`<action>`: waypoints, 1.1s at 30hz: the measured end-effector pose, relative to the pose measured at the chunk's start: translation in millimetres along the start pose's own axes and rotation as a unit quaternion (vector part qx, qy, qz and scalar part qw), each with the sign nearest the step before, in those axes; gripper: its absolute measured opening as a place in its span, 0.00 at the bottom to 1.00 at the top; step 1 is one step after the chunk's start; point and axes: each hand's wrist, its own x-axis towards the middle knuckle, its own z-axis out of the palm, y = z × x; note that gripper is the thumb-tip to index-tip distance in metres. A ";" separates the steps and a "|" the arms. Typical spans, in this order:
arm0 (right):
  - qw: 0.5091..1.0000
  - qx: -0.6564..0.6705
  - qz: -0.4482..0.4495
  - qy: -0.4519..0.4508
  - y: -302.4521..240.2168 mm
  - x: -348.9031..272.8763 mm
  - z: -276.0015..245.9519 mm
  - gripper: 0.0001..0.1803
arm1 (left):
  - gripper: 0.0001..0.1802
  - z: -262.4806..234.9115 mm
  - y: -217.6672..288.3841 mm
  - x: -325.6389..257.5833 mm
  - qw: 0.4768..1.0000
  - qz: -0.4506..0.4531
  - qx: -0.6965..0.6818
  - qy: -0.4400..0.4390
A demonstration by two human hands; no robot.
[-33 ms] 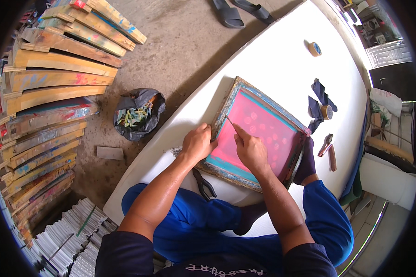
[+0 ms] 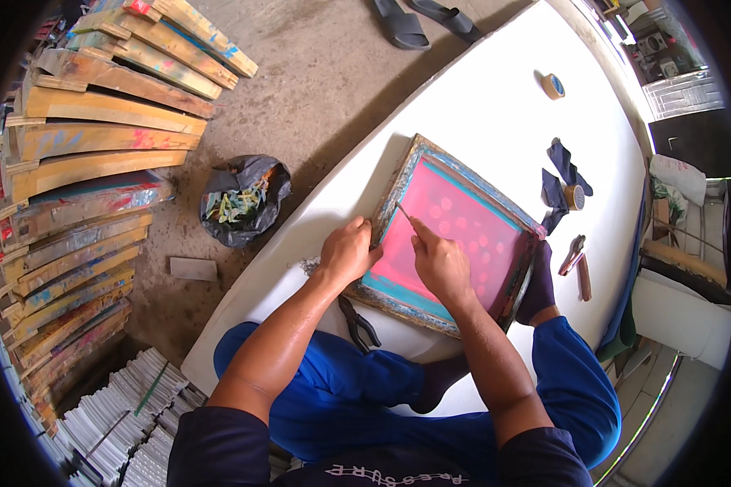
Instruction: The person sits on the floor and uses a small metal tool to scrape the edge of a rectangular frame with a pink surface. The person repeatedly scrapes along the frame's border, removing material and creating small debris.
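A screen printing frame [image 2: 404,174] with worn, paint-stained rails and pink-and-teal mesh lies tilted on the white surface before me. My left hand [image 2: 350,251] is closed round its left rail, thumb toward the mesh. Over the mesh, my right hand [image 2: 441,264] grips a thin, pointed tool [image 2: 403,211]; its tip meets the inner edge of the left rail. My fist covers the handle, so its exact kind is hidden. Pale round spots mark the mesh. My socked foot [image 2: 536,286] rests against the frame's right side. Black-handled pliers [image 2: 357,325] lie by the near rail.
On the white surface [image 2: 495,97] are tape rolls [image 2: 553,86], dark cloth strips [image 2: 554,195] and small red-handled tools [image 2: 575,258]. A black bag of scraps [image 2: 244,203], stacked wooden frames [image 2: 114,138], white slats [image 2: 114,414] and sandals [image 2: 402,26] stand or lie around it.
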 end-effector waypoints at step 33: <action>0.999 0.033 -0.001 0.006 -0.7 9.3 7.9 0.22 | 0.20 -4.4 -10.8 10.6 0.999 0.036 -0.026 0.001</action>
